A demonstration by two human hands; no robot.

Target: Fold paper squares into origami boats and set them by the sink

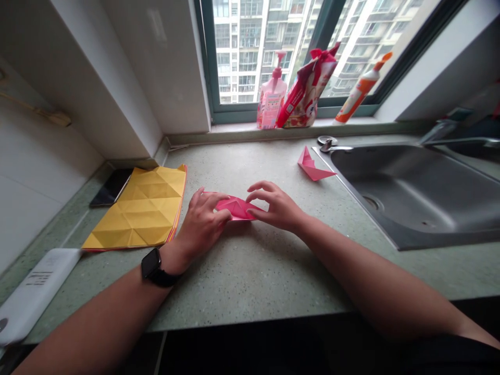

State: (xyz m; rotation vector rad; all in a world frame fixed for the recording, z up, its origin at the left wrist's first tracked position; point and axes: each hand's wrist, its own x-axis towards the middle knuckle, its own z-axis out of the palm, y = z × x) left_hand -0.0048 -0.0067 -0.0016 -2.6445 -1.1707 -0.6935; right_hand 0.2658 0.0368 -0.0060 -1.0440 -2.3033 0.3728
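Note:
A piece of folded pink paper [237, 207] lies between my two hands on the counter, with creases and a raised triangular fold in its middle. My left hand [205, 216] is closed on the paper's left end, thumb at the near edge and fingers over the far side. On the other end, my right hand [275, 207] has its thumb and curled fingers at the paper's right tip; whether they press on it firmly is hard to see. A finished-looking pink paper boat [312, 165] stands farther back to the right, apart from both hands.
A stack of creased yellow paper [140, 208] lies at left, beside a dark phone [112, 187] and a white device [42, 291]. To the right is a steel sink [390, 229]. A pump bottle [271, 101], a red bag [308, 88] and an orange-white bottle [359, 94] stand on the sill.

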